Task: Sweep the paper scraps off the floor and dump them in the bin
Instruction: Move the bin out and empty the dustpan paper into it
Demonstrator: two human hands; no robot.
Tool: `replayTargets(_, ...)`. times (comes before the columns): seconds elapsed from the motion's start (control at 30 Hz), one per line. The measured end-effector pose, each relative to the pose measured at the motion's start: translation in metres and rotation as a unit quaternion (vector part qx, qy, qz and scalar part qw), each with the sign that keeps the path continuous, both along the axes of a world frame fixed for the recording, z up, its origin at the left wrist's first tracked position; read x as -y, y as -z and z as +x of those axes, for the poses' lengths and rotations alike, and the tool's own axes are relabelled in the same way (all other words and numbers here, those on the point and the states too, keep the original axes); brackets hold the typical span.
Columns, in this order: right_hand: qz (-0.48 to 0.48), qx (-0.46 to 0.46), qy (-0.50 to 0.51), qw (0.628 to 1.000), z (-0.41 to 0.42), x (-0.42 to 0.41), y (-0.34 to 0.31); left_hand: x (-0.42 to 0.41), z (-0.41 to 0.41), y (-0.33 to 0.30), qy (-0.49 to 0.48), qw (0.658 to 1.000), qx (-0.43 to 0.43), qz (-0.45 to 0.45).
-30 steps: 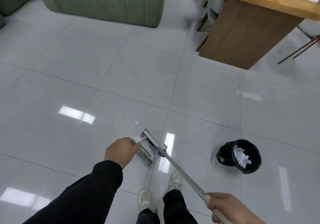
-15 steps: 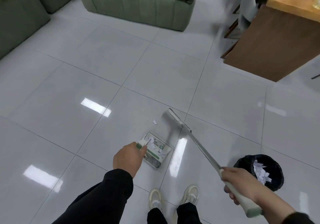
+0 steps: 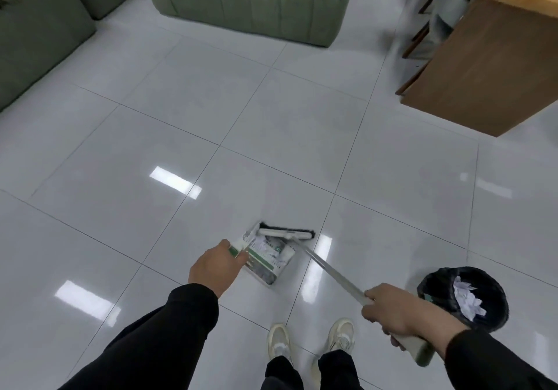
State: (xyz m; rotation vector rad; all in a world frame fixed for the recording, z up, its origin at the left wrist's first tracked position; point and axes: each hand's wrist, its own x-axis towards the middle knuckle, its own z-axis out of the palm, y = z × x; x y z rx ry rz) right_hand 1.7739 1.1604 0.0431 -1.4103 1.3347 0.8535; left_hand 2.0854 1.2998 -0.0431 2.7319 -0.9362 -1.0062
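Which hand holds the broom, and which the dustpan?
The right hand grips the broom handle beside the bin; the left hand holds the dustpan.

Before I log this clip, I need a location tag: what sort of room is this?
Probably a living or lounge room in a home or office. A green sofa stands on glossy tiled floor, a wooden table with a chair tucked beside it sits at right, and a small bin holds paper scraps.

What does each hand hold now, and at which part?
The left hand holds the dustpan by its short handle. The right hand grips the broom at the upper end of its long handle.
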Motion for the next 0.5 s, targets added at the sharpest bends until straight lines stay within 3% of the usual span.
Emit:
replayTargets(0.1,0.028,0.028,0.056,0.998,-0.04,-0.01,-0.041,0.003,0.007,-0.003,-0.063,0.988,-0.139,0.012)
replayTargets(0.17,0.015,0.029,0.064,0.997,-0.067,-0.023,-0.054,0.001,0.007,-0.004,-0.134,0.957,-0.257,0.012)
replayTargets(0.23,-0.012,0.048,0.079,0.996,-0.093,-0.049,-0.063,-0.002,-0.001,-0.009,-0.129,0.94,-0.314,0.02)
replayTargets(0.33,-0.033,0.082,0.152,0.984,-0.12,-0.082,-0.065,-0.009,-0.022,-0.012,-0.132,0.926,-0.353,0.014)
replayTargets(0.5,-0.039,0.096,0.24,0.965,-0.159,-0.127,-0.065,-0.021,-0.082,-0.018,-0.183,0.932,-0.313,-0.019)
